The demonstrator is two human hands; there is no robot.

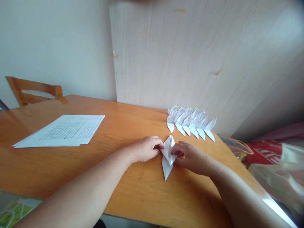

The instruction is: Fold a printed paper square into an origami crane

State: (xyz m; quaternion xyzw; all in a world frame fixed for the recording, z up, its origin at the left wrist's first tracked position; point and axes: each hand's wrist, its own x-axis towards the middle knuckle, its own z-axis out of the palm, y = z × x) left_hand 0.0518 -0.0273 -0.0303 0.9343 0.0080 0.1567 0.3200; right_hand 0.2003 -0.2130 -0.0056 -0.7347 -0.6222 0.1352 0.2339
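Observation:
A partly folded white paper piece (168, 158), pointed at both ends, lies on the wooden table (133, 193) in front of me. My left hand (149, 148) pinches its left edge between thumb and fingers. From the other side, my right hand (187, 156) grips the right edge, with fingertips partly hidden behind the folds. The lower tip of the paper points toward me and rests on the tabletop. Just beyond it stand several finished-looking folded paper pieces (190, 122) in close rows.
A stack of printed sheets (71, 129) lies on the table's left side. Behind it is a wooden chair (38, 88). A pale board (166, 57) leans along the back edge. Plastic bags (280, 174) and a red bag (263, 153) sit beyond the right edge.

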